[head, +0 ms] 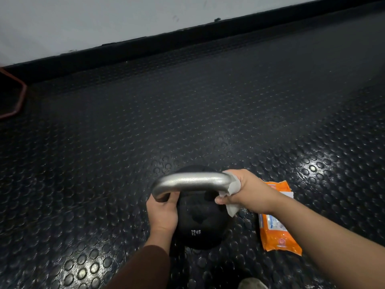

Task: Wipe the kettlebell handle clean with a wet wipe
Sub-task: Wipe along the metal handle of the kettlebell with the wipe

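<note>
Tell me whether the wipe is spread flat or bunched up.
Bunched up: the wipe is crumpled against the right bend of the handle inside the right hand, loose corner hanging below.

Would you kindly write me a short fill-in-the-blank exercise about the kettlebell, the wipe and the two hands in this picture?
1. The right hand holds a wet wipe round the ____ end of the kettlebell handle.
2. The left hand grips the handle's ____ end.
3. The wipes pack on the floor is mostly ____.
4. The kettlebell body is marked ____.
Missing words: right; left; orange; 12KG.
</note>
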Tool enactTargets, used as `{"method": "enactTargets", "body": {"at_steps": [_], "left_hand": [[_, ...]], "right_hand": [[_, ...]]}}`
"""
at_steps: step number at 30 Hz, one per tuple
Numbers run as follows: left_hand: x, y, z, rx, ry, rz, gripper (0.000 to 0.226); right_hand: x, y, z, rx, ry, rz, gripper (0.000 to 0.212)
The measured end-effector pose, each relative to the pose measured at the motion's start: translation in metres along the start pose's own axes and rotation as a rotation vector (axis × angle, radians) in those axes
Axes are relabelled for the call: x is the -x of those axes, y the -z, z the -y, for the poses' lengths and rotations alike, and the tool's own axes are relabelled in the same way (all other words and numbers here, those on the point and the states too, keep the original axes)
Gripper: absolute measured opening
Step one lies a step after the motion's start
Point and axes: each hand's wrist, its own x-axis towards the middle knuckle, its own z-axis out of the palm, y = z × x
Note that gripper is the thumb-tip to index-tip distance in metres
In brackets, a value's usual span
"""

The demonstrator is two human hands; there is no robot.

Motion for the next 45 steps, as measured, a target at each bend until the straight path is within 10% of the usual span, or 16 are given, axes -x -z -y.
{"method": "enactTargets", "body": {"at_steps": [8, 19, 30, 39, 45], "left_hand": [[0.0, 0.0, -0.001, -0.003, 0.0, 0.0, 0.017], [0.001, 0.0, -0.003, -0.014, 0.004, -0.001, 0.018], [0.001, 0.001, -0.002, -0.003, 0.001, 0.003, 0.019], [0.001, 0.001, -0.002, 0.011, 0.021, 0.008, 0.016], [0.001, 0.001, -0.002, 0.012, 0.038, 0.01, 0.018]], "right_hand": [[0.004, -0.044, -0.011, -0.296, -0.046, -0.475, 0.019], [-0.004, 0.014, 0.007, -0.057, -0.109, 0.233, 0.032], [0.005, -0.045, -0.006, -0.357, -0.101, -0.492, 0.019], [0.001, 0.007, 0.006, -0.053, -0.087, 0.119, 0.027], [0.006, -0.016, -0.005, -0.148, -0.058, -0.167, 0.025]]}}
